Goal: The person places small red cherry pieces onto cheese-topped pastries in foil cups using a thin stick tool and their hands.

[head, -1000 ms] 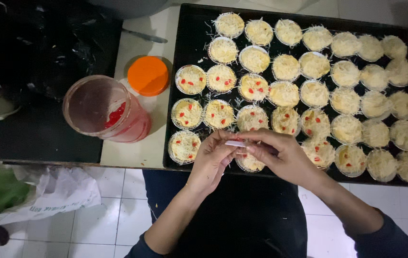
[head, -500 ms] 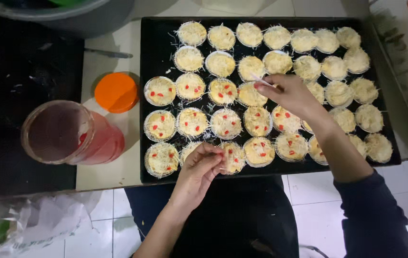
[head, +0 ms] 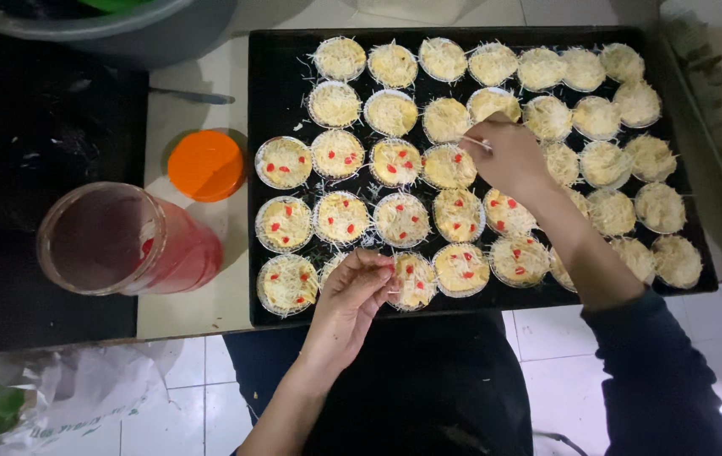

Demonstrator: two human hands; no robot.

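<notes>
Surface: white counter [head: 209, 59] bearing a black baking tray [head: 280, 93] of cheese-topped tarts [head: 391, 113].
Right hand [head: 509, 156]: fingers pinched on a thin pick [head: 472, 142] above the second row.
Left hand [head: 359, 291]: fingertips together over a front-row tart [head: 414, 280]; contents indiscernible.
Beside tray: open jar [head: 124, 241], orange lid [head: 205, 165].

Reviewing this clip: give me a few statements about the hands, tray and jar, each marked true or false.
1. The right hand is over the tarts in the middle of the black tray. True.
2. The orange lid is screwed onto the jar. False: it lies on the counter beside the open jar.
3. Every tart has red bits on top. False: those on the tray's right side have none.
4. The left hand is at the tray's near edge. True.
</notes>
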